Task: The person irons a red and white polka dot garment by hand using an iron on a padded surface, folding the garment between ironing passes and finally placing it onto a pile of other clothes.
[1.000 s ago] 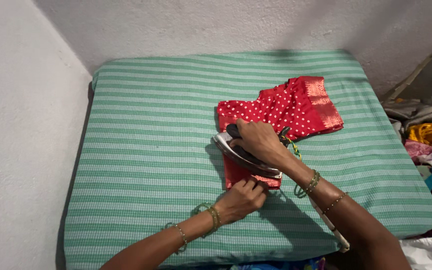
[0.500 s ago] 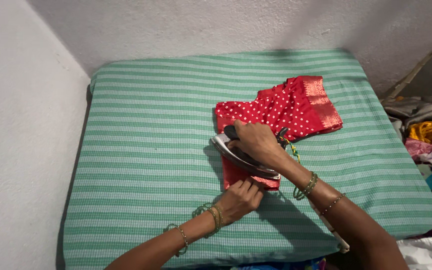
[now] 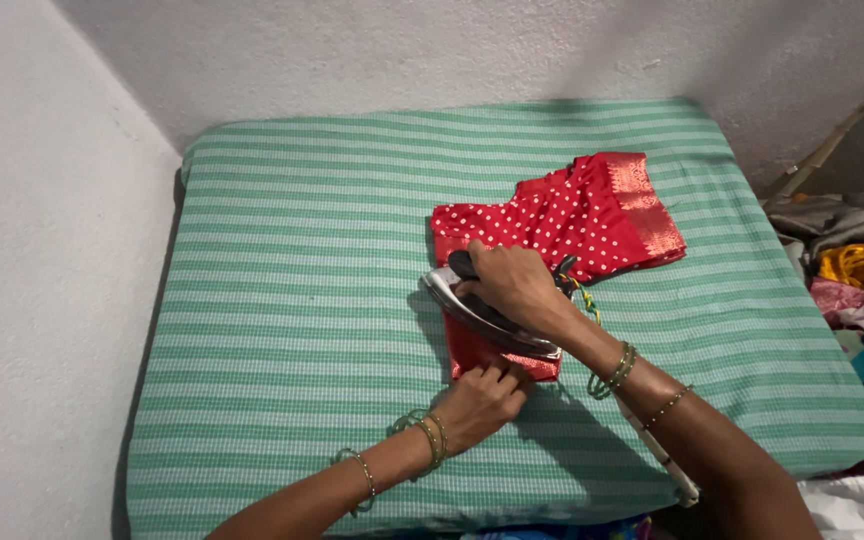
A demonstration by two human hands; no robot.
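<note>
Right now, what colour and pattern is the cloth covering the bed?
Green and white stripes, seen best in the head view: the cloth lies under the red garment.

My right hand (image 3: 514, 283): fingers curled shut in a full grip, knuckles up, back of hand facing me.
My right wrist: roughly straight, ringed with bangles.
My right forearm: enters from the lower right corner, angled up and to the left.
My left hand (image 3: 480, 402): palm down, fingers extended and pressed flat, tips pointing up and right.
My left wrist: bangles on it, slightly bent.
My left forearm: enters from the bottom edge, low, angled up to the right.
Spacing: left hand just below the right, apart.
</note>
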